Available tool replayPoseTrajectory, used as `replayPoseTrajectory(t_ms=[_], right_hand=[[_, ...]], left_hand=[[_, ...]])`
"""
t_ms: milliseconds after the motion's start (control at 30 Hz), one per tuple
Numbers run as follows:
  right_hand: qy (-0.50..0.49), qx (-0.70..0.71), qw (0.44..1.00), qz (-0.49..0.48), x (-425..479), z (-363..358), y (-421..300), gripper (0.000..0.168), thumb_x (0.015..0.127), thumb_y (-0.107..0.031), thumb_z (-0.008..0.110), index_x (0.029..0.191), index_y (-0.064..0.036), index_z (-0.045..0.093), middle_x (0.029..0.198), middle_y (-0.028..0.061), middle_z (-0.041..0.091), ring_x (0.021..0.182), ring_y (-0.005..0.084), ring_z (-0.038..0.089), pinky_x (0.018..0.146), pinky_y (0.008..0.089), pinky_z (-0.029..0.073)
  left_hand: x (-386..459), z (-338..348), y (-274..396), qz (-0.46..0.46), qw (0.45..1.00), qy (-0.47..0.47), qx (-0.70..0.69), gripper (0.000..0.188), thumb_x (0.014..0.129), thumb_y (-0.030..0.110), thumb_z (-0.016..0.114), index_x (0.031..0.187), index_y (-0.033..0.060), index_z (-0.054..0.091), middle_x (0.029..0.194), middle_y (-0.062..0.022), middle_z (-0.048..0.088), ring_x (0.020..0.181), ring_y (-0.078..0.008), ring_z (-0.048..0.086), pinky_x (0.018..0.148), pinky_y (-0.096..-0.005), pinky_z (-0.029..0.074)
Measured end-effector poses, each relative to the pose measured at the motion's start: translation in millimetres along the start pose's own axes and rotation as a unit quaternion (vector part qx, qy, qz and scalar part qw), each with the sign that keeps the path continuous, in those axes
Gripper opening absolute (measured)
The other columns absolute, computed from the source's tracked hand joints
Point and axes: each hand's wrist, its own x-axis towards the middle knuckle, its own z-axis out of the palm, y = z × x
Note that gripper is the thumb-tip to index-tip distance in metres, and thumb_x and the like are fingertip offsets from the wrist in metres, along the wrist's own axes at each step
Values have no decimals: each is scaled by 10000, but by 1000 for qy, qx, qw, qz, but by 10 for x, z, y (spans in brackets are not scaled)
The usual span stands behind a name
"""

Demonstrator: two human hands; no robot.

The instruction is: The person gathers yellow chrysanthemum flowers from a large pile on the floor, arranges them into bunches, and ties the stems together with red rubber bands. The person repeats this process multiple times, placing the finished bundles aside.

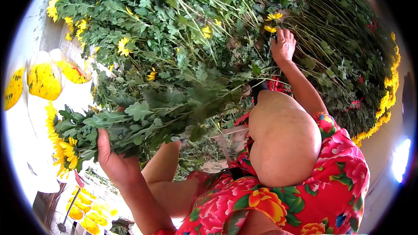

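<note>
My left hand [114, 160] is wrapped around a bunch of leafy yellow chrysanthemums [140, 120], just behind the blooms. These yellow flower heads [62, 150] face left, and the stems run right towards my raised knee. Palm down, my right hand [283, 45] reaches over the pile of cut chrysanthemum stems [196, 16]. Its fingertips are beside two yellow blooms [271, 23]. Whether those fingers grip a stem is not visible.
Bundled chrysanthemums [346, 45] lie at right, heads outward, with red ties among them. Wrapped yellow bouquets [44, 80] stand at far left; more wrapped bunches [91, 209] are at lower left. My bare knee [284, 137] rises between my arms. Red ribbon [276, 85] lies beside it.
</note>
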Motion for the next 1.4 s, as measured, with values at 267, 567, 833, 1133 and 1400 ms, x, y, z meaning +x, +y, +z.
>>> replayPoseTrajectory(t_ms=[267,567,833,1133,1400], right_hand=[[-69,387,892,-225,373,-370,-2032,630,785,-188,771,1337,-53,499,1122,178,640,1082,395,593,921,466,497],[-286,664,689,-49,730,-272,-2112,457,938,-104,664,1361,18,540,1048,99,716,804,144,636,704,292,523],[-106,626,772,-37,461,-1144,-1327,350,950,-62,627,1277,62,615,959,-1,674,866,51,556,771,228,462],[0,310,943,-119,410,-2173,-509,313,942,-236,672,1147,0,695,876,147,722,795,126,651,740,317,518],[-74,4,913,-402,902,-1950,-1184,494,920,-303,663,1357,-86,587,1362,169,595,1135,331,631,935,441,534]], left_hand=[[-118,140,77,-1,997,-12,-76,400,1007,183,539,1353,-12,490,1216,-202,647,1106,-335,645,971,-480,517],[-159,-138,112,20,986,-69,-148,271,954,55,567,1207,-26,621,1191,-137,676,1048,-263,671,950,-406,519],[-152,-452,104,95,975,-106,-170,533,732,-138,539,1245,-31,633,1269,-194,633,1245,-385,556,1110,-420,371],[-170,-911,280,19,972,-35,-232,373,900,30,653,1270,62,617,1204,-63,664,1050,-260,659,906,-454,550],[-124,-1398,344,31,989,-45,-140,294,947,56,618,1231,-19,609,1124,-123,687,960,-276,695,837,-421,583]])
